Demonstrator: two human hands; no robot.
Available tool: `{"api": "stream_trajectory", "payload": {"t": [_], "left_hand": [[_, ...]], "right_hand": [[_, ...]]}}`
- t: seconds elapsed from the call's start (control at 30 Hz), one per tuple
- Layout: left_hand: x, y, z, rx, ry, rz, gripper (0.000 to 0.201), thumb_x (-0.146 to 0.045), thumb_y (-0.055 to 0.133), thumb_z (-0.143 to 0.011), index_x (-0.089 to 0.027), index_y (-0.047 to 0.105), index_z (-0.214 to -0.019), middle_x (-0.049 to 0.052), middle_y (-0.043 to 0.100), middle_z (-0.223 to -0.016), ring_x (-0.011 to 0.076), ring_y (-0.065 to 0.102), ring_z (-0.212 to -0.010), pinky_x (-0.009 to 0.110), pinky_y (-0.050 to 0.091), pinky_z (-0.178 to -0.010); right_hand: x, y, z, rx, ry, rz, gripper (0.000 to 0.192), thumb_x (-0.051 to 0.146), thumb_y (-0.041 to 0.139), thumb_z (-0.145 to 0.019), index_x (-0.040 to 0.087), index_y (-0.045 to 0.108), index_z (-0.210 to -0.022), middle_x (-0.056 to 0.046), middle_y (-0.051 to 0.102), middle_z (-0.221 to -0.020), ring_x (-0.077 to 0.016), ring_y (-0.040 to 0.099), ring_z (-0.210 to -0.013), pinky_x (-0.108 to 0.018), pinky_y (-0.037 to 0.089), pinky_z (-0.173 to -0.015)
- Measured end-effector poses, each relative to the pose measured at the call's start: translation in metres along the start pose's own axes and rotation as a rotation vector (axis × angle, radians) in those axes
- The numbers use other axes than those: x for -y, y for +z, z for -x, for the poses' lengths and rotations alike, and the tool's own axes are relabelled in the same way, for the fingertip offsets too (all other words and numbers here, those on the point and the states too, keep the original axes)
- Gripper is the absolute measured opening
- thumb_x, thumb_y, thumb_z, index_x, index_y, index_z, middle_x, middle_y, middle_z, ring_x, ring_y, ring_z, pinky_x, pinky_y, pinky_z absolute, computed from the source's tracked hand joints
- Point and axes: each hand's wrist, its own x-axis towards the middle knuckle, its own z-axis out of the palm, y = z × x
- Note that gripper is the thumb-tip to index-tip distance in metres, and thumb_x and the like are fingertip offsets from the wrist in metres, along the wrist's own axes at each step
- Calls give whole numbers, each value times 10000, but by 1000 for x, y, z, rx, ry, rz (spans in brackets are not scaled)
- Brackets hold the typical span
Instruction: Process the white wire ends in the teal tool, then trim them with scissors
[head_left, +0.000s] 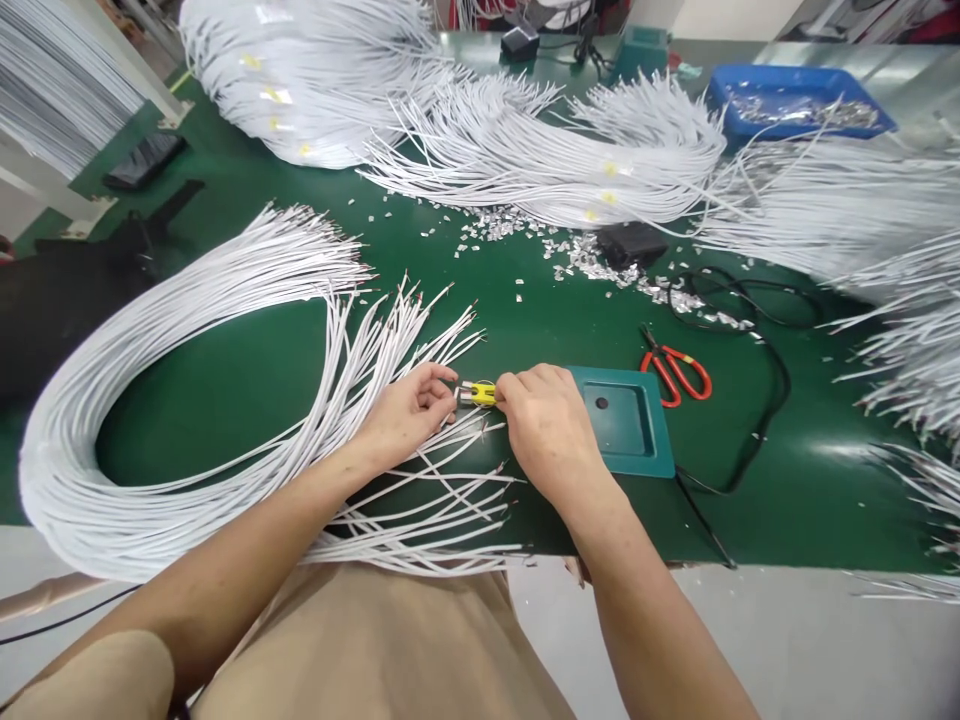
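A small yellow tool with metal jaws (480, 393) lies between my two hands, its jaws toward the left. My right hand (551, 420) pinches its right end, beside a green box with a recessed top (660, 430). Just left of the jaws, my left hand (412, 410) has its fingers curled and thumb near the fingertips. Whatever it pinches is too small to make out. Under my left hand and forearm runs a curved bundle of white cables (67, 450), its loose ends fanned out around both hands.
Red-handled pliers (675, 375) lie right of the box, near a black cord (772, 400). Silvery scraps (585, 255) are scattered behind, by a small black block (631, 243). More white cable bundles (540, 150) and a blue tray (806, 75) stand at the back.
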Motion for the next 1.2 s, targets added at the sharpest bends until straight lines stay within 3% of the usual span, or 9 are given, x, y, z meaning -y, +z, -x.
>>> {"api": "stream_trajectory", "payload": {"t": [0.1,0.2,0.3,0.37,0.77,0.9,1.07,1.13,1.2], "left_hand": [[0,0,0,14,1,-26,267,-218,593,-774,-192,532,-1033,-12,581,-759,127,614,-673,206,447,-531],[-2,-1,0,42,-4,-35,277,-220,596,-774,-186,540,-1043,-11,581,-767,126,613,-674,221,462,-561],[-3,-3,0,50,8,-70,273,-224,590,-780,-184,547,-1047,-14,578,-762,124,616,-678,231,467,-600],[-3,-4,0,56,19,-91,260,-224,584,-784,-181,550,-1039,-15,578,-755,126,620,-684,239,470,-629],[-13,-13,9,2,13,-24,275,-214,607,-767,-177,524,-1027,-13,570,-790,120,619,-716,231,481,-649],[-16,-17,13,-1,44,-24,334,-218,594,-784,-185,528,-1110,-14,558,-809,110,597,-719,229,483,-664],[-15,-23,19,40,104,-89,374,-263,562,-831,-198,546,-1198,6,548,-848,123,588,-748,233,474,-665],[-17,-26,22,63,134,-149,324,-279,547,-847,-199,582,-1159,23,570,-873,139,590,-778,247,473,-690],[-20,-28,27,119,176,-246,260,-279,526,-862,-206,618,-1094,44,597,-939,158,583,-832,261,467,-719]], "right_hand": [[0,-1,-1,11,5,-10,129,127,484,-868,166,590,-805,-60,637,-769,-211,510,-776,-335,350,-769],[-2,-3,2,-31,31,-6,124,185,495,-889,163,615,-868,-73,674,-908,-230,536,-945,-398,319,-959],[-4,-3,9,-152,217,85,239,260,493,-902,137,600,-1076,-146,587,-1231,-307,432,-1199,-544,173,-1074],[-5,-2,12,-187,323,123,324,272,458,-915,125,553,-1189,-181,503,-1335,-339,375,-1264,-597,161,-1065],[-1,0,15,-223,336,33,322,212,417,-925,121,547,-1206,-179,519,-1308,-319,393,-1262,-576,180,-1073],[32,-4,19,-263,167,-150,269,208,425,-930,140,585,-1135,-131,614,-1153,-252,501,-1107,-467,285,-1040],[91,5,27,-209,-219,-346,210,117,414,-894,161,611,-840,-57,616,-804,-184,515,-769,-348,402,-758],[106,12,27,-176,-277,-340,234,90,403,-879,164,587,-755,-52,596,-753,-181,503,-726,-341,404,-720],[114,21,27,-187,-310,-301,222,82,406,-867,141,611,-804,-87,628,-821,-210,535,-792,-370,419,-771]]}}
